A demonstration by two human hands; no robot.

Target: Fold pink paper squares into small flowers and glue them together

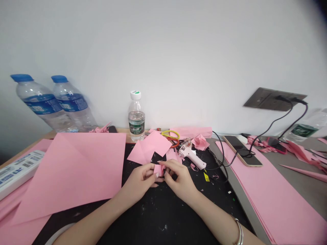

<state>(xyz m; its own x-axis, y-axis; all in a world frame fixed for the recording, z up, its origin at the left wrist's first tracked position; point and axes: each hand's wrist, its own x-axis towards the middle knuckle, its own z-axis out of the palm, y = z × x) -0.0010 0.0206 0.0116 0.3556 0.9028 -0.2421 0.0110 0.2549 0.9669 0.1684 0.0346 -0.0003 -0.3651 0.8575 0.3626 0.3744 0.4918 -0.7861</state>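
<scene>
A small folded piece of pink paper (159,169) is pinched between both hands above the black mat (163,217). My left hand (143,177) grips its left side, thumb in front and the other fingers curled behind. From the right, my right hand (180,176) holds it between thumb and index finger. Just behind the hands lie cut pink sheets (150,147) and a pale pink glue gun (192,155) with a cord. A folded pink paper flower (200,142) rests behind the glue gun.
Large pink sheets (84,166) cover the left, beside a white box (20,170). A small water bottle (136,117) and two big bottles (74,105) stand by the wall. Yellow-handled scissors (170,133) lie behind. Right: a phone (242,150), more sheets (278,194) and cables (268,127).
</scene>
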